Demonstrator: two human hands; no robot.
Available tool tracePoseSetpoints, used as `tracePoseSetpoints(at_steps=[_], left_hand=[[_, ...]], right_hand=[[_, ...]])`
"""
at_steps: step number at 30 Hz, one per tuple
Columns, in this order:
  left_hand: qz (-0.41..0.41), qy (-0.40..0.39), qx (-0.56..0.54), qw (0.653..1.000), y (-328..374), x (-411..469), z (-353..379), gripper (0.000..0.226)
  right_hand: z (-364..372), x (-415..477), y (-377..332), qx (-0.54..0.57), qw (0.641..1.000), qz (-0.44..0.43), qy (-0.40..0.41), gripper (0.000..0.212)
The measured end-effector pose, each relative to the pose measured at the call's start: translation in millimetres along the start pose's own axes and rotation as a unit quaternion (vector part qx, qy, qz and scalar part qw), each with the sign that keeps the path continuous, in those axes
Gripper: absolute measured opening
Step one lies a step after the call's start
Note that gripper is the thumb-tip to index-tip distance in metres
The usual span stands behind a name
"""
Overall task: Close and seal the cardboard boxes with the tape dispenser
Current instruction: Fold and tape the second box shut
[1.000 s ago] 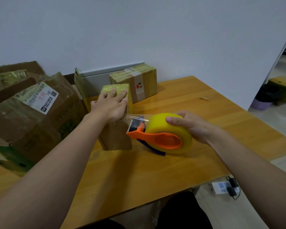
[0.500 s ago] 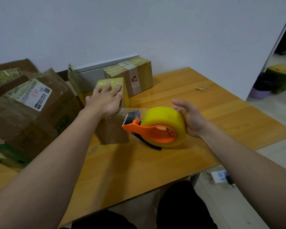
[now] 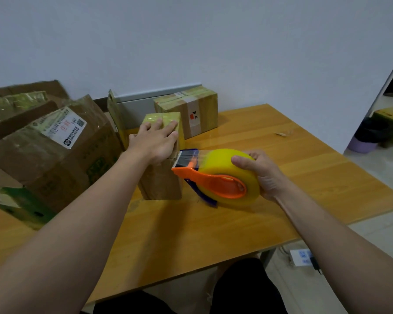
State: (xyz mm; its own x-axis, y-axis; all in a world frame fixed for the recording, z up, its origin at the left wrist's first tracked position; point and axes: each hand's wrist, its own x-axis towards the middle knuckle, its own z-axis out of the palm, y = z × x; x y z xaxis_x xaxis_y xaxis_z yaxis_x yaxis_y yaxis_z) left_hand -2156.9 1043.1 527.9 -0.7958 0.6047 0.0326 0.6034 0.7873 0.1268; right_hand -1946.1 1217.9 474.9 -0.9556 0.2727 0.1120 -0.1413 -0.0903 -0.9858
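Note:
A small tall cardboard box stands on the wooden table, its top covered in yellowish tape. My left hand lies flat on that top with straight fingers, pressing it down. My right hand grips the big yellow roll of the orange tape dispenser. The dispenser's blade end is right at the box's upper right edge, and a clear strip of tape runs from the roll toward the box.
A large brown box with a white shipping label leans at the left, with more cardboard behind it. A taped box stands at the back by the wall. A small scrap lies at the far right of the table.
My right hand let go of the roll for a moment with open fingers, then gripped it again. The dispenser's blade end now sits closer to the box's top edge.

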Motion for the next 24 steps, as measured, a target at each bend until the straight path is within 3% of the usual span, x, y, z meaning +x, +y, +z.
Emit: tracePoseSetpoints(at_steps=[3,5,10,20,24], left_hand=[[0.002,0.001,0.005,1.0,0.0,0.5,0.9,0.053],[0.006,0.004,0.006,1.0,-0.8,-0.1,1.0,0.053],[0.011,0.003,0.004,1.0,-0.6,0.1,1.3,0.053],[0.006,0.003,0.005,1.0,-0.5,-0.1,1.1,0.053],[0.004,0.005,0.004,1.0,0.5,-0.6,0.9,0.053]], right_hand=[[-1.5,-1.2,-2.4,-0.007,1.0,0.004,-0.002,0.045],[-3.7,-1.0,-8.7,-0.014,1.0,0.016,-0.01,0.043],[-17.2,1.2,-16.9,0.031,0.996,0.081,-0.036,0.08],[-1.2,-6.3,-14.6,0.035,0.999,0.009,-0.039,0.077],[10.0,-7.6,-18.4,0.058,0.997,0.001,-0.05,0.064]])
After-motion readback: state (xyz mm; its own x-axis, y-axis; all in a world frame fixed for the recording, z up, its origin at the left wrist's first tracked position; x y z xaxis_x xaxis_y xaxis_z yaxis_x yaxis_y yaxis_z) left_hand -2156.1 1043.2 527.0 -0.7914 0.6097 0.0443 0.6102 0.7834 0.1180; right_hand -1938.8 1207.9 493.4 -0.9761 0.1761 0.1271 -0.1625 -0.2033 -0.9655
